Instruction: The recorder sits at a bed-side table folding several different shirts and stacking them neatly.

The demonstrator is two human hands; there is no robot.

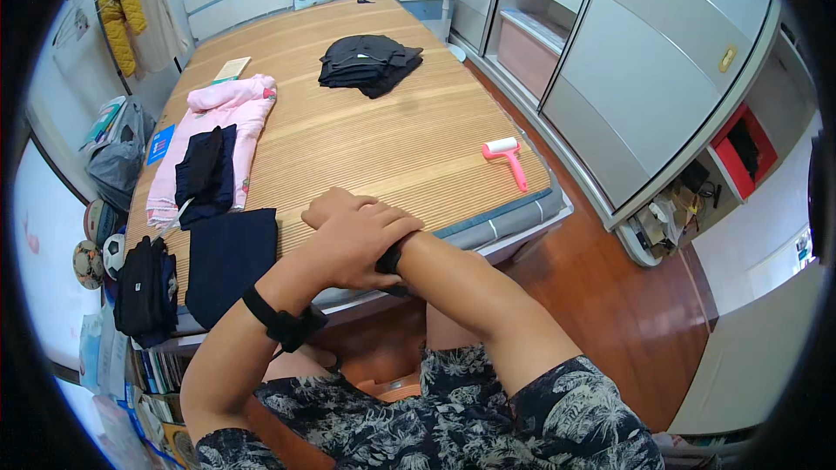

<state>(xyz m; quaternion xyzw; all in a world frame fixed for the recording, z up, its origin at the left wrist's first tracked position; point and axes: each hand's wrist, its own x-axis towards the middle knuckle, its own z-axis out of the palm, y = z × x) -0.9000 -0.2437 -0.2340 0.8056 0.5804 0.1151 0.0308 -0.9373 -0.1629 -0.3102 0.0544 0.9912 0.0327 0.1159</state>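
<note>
In front of me, at the near edge of the bed, my forearms cross. My left hand point(361, 239) lies over my right wrist, its fingers across the top and its thumb by the black wristband point(391, 259) there. My right hand point(331, 204) shows only in part behind the left one, and its fingers are mostly hidden. Another black strap with a small device point(283, 320) circles my left wrist. Nearest to my hands on the left is a folded dark navy garment point(231, 261), lying flat at the mat's edge.
On the bed mat point(348, 139) lie a black clothing stack point(366, 63), a pink blanket point(252, 117) under dark folded clothes point(205, 174), more dark clothes point(145, 287) and a pink-handled lint roller point(509, 157). Sliding wardrobe doors point(644, 78) stand right; balls point(113, 254) sit left.
</note>
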